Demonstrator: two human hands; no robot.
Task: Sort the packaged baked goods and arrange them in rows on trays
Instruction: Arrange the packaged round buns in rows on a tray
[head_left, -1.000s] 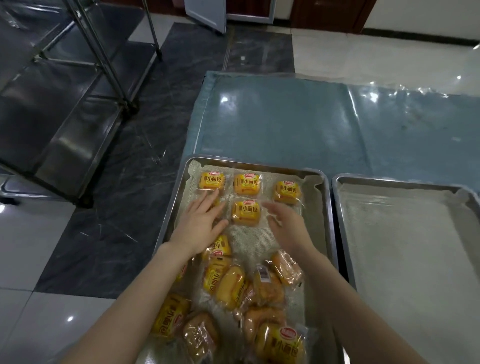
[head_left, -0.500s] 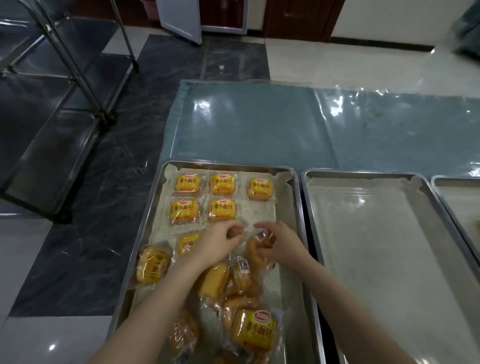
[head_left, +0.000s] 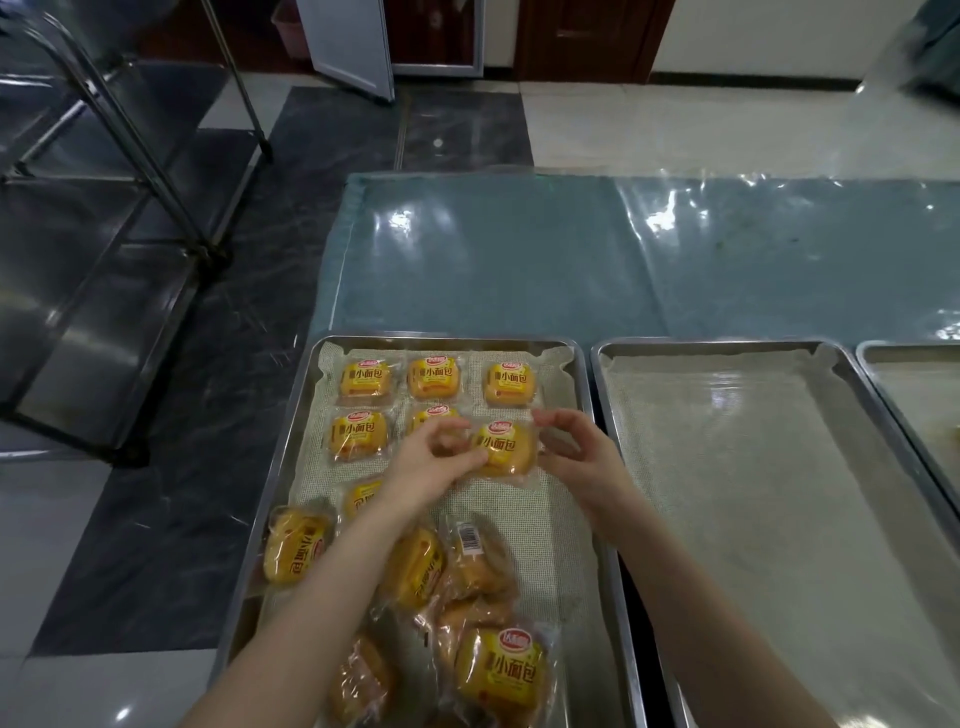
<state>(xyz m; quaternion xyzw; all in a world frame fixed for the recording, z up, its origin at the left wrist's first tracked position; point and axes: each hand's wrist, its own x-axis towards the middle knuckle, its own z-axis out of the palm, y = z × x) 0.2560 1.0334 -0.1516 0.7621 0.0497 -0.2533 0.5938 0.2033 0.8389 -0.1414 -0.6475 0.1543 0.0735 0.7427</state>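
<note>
A steel tray (head_left: 584, 415) lined with cloth holds yellow packaged buns. Three lie in a back row (head_left: 434, 376). In the second row, one bun (head_left: 356, 435) lies at the left and another is half hidden behind my left hand (head_left: 434, 462). My left hand and my right hand (head_left: 571, 457) pinch the two sides of a packaged bun (head_left: 506, 449) at the right end of that second row. A loose pile of packaged buns (head_left: 467, 597) fills the near half of the tray under my forearms.
An unfilled lined tray (head_left: 753, 493) sits to the right, and part of a third tray (head_left: 914, 384) beyond it. The trays rest on a blue table covered in clear plastic (head_left: 571, 260). A steel rack (head_left: 104, 182) stands on the floor at the left.
Both hands picked a bun out of the pile and carried it forward to the right end of the second row. The view has shifted slightly.
</note>
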